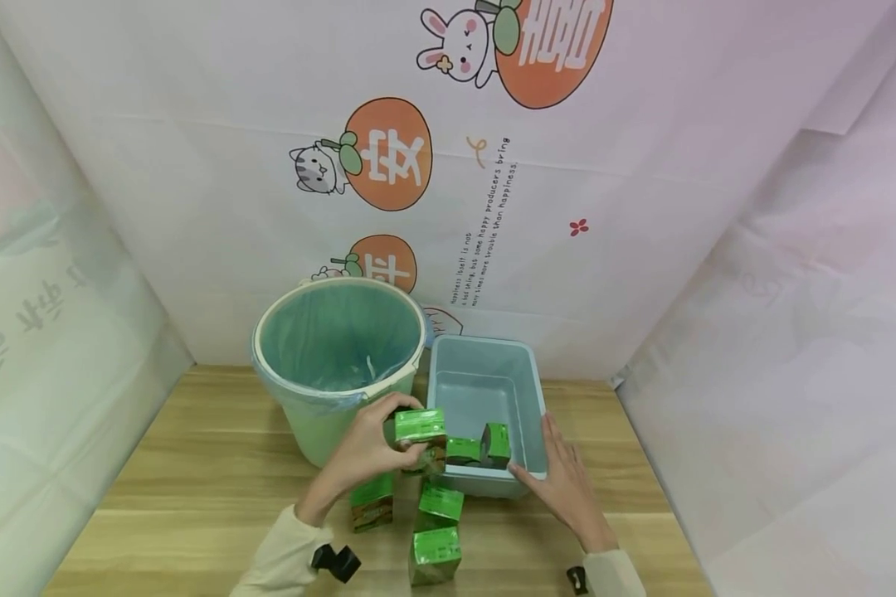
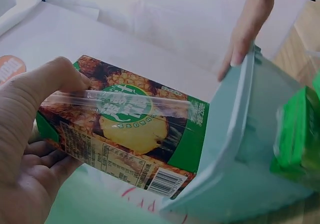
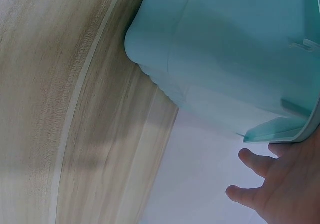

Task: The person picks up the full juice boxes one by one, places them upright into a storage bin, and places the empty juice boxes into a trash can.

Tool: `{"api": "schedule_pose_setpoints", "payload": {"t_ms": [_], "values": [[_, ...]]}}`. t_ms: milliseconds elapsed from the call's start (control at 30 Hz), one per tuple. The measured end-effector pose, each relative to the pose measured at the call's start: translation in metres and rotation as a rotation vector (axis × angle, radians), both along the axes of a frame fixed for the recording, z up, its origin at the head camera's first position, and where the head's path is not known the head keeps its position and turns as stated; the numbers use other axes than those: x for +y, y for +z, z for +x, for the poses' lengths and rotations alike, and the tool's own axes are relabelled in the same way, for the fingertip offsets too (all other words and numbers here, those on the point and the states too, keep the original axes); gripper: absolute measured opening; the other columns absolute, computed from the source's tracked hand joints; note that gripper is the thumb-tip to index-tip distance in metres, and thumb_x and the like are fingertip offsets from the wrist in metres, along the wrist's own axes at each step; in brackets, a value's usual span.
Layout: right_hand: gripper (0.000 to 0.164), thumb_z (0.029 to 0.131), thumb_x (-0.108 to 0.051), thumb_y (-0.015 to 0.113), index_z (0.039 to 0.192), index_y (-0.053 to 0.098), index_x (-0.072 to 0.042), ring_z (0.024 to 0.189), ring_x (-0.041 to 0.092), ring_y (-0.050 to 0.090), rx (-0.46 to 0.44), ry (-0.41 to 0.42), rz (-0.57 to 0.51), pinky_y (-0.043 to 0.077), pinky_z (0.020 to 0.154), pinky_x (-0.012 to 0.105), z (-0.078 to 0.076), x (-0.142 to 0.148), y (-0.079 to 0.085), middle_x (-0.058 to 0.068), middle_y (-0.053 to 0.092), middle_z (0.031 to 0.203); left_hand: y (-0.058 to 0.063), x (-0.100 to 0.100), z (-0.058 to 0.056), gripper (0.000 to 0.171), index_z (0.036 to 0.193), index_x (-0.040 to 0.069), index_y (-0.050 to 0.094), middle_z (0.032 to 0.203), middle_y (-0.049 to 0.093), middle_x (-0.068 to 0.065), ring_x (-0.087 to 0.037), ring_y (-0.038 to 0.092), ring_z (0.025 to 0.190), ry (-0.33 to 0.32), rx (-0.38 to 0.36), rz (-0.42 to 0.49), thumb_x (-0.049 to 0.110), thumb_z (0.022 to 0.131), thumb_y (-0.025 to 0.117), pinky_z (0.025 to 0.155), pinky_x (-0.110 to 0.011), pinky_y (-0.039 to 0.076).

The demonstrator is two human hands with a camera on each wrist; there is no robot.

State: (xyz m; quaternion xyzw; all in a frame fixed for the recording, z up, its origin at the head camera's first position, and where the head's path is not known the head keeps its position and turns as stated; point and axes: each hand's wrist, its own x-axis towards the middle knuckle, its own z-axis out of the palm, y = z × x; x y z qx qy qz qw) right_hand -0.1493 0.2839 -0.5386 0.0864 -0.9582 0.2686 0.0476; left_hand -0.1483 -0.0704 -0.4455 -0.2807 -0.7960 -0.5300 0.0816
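Note:
My left hand (image 1: 373, 444) grips a green pineapple juice carton (image 2: 135, 119) by one end, thumb on one side and fingers under the other. A clear straw is attached to the carton's face. In the head view this carton is over the near left corner of a grey-blue plastic bin (image 1: 485, 342). Two more juice cartons (image 1: 496, 445) are inside the bin, near its front wall. My right hand (image 1: 563, 489) rests on the bin's near right corner, thumb at the front rim and spread, mostly straight fingers along the right side.
Three more cartons (image 1: 436, 557) stand on the wooden table (image 1: 194, 489) in front of the bin. A light green bucket (image 1: 314, 423) with a clear liner stands left of the bin. A white printed cloth (image 1: 269, 249) hangs behind.

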Motion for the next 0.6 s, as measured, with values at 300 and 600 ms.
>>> {"api": "schedule_pose_setpoints", "payload": {"t_ms": [300,600], "values": [[0.107,0.097,-0.057,0.069,0.168,0.014,0.000,0.151,0.052,0.031,0.037,-0.002,-0.012,0.010,0.123,0.072,0.002,0.002,-0.002,0.021,0.013,0.175,0.007,0.045,-0.026,0.042,0.124,0.006,0.067,0.115,0.069,-0.008,-0.018,0.062,0.088,-0.097,-0.001,-0.013,0.005,0.085,0.084,0.075,-0.041,0.058],[0.108,0.096,-0.059,0.069,0.169,0.013,-0.002,0.151,0.053,0.031,0.035,-0.001,-0.007,0.011,0.123,0.072,-0.001,0.002,-0.002,0.021,0.013,0.175,0.008,0.077,-0.060,0.039,0.124,0.005,0.067,0.117,0.069,-0.009,-0.023,0.065,0.096,-0.110,-0.056,-0.029,0.008,0.088,0.083,0.082,-0.038,0.056]]}}
